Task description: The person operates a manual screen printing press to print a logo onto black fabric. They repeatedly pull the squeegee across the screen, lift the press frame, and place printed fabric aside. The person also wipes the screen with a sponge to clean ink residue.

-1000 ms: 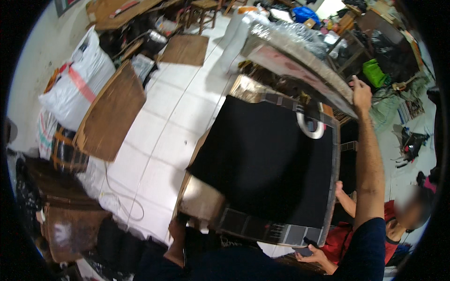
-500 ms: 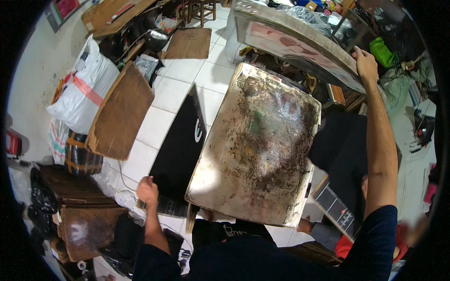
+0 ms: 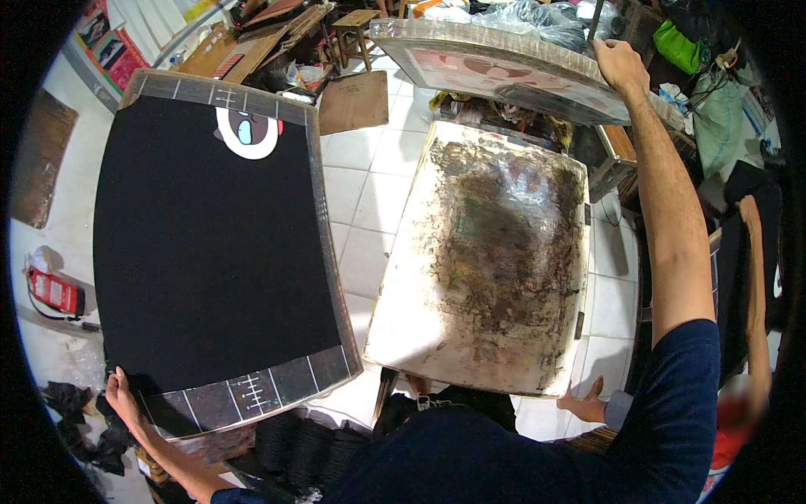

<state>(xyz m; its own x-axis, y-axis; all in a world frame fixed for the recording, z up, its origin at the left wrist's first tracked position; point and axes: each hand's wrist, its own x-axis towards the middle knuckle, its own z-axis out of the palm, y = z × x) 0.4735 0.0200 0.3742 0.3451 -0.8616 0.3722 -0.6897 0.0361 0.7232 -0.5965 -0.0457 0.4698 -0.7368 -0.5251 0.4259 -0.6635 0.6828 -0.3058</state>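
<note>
My left hand [image 3: 124, 399] is closed on the near left corner of a printing board [image 3: 307, 375] marked with pale lines. Stretched over that board is black cloth [image 3: 210, 252], with a round white, grey and red print [image 3: 249, 134] near its far end. My right hand [image 3: 623, 69] grips the far right edge of a framed printing screen [image 3: 520, 77], which is tilted up and carries a reddish-brown design. Between my arms stands a worn work table [image 3: 403, 323], its pale top covered in dark, flaking stains.
At right a co-worker's arm [image 3: 756, 277] reaches over another dark cloth-covered board; a bare foot [image 3: 588, 407] lies by the table. A fire extinguisher [image 3: 57, 294] is at the left wall. A brown board [image 3: 354, 101] and wooden stool [image 3: 356, 38] stand on the tiled floor.
The cloth-covered board has swung up and left from a steep tilt, its face now showing fully. The screen has shifted slightly left with my right hand. The co-worker's board has moved right.
</note>
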